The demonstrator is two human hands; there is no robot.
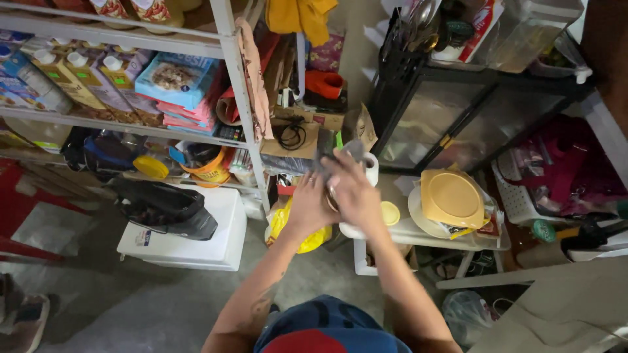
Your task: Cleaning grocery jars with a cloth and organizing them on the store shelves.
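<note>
Both hands together at scene centre, left hand (307, 206) and right hand (353, 193) closed around a small round metal container (332, 195), blurred. Just right: yellow plate (450, 197). Left: white box (196, 245).

Left forearm: bare, rising from the lower frame edge, angled up and slightly right, dark marking on its inner side. Left hand (307, 206): back toward the camera, fingers curled inward, grip closed against the other hand. Right forearm: bare, rising from lower right, angled up and left. Right hand (353, 189): blurred, fingers bent, overlapping the left hand. Both wrists near-straight; hands touching.
</note>
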